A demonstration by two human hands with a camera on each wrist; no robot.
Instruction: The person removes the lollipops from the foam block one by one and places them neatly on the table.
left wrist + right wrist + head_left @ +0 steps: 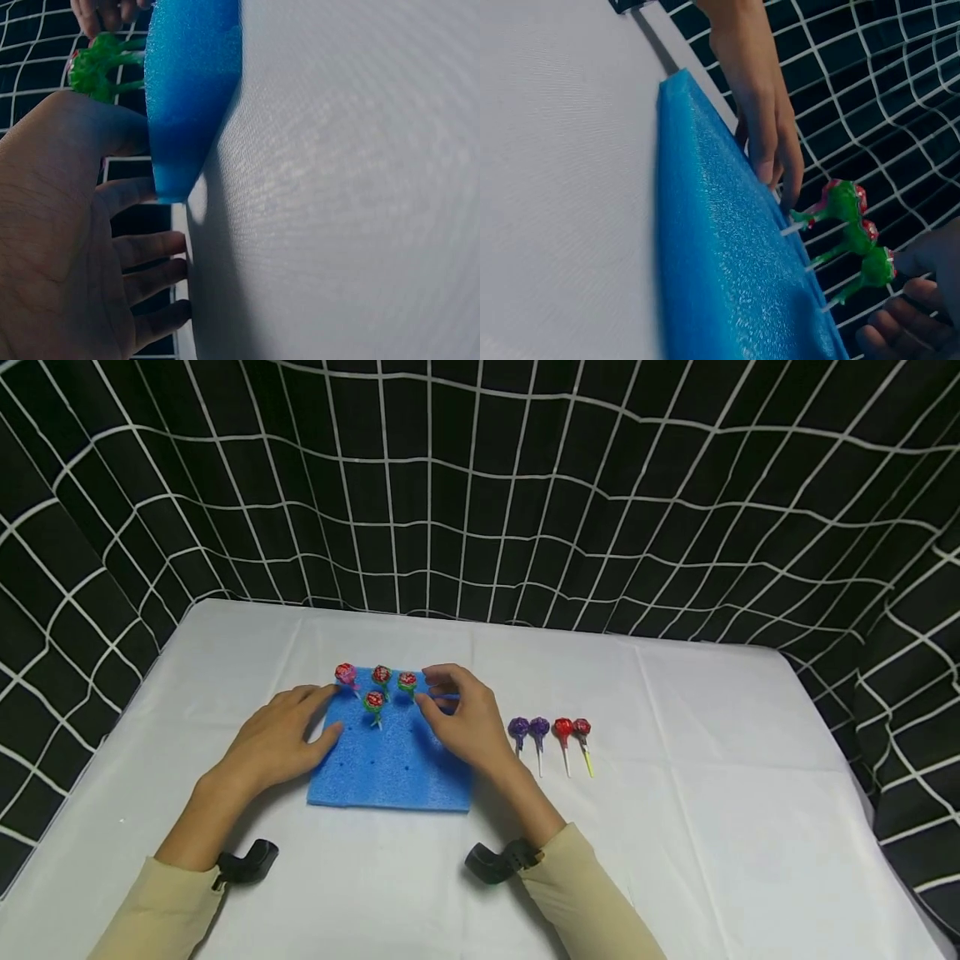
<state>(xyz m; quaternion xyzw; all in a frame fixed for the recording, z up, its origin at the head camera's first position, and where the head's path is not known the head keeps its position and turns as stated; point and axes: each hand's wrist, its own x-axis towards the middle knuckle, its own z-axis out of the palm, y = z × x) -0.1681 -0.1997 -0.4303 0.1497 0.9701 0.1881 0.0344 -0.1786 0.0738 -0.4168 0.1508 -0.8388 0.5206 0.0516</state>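
Observation:
A blue foam block point(390, 781) lies flat, with lollipops stuck upright in its far part. One has a pink and red wrapper point(346, 673); three are red and green, including a nearer one point(373, 700) and a right-hand one point(407, 681). My left hand point(273, 739) rests at the block's left edge, thumb over its top and fingers spread beside its side in the left wrist view. Just right of the right-hand lollipop is my right hand point(471, 718), its thumb and forefinger apart and the other fingers loosely bent. It holds nothing.
Right of the block lie two purple lollipops point(539, 727), a red one point(563, 727) and a dark red one with a yellow stick point(581, 727). Small holes dot the foam's nearer part. White cloth point(712, 827) covers the table; a black curtain with white grid lines point(480, 485) stands behind.

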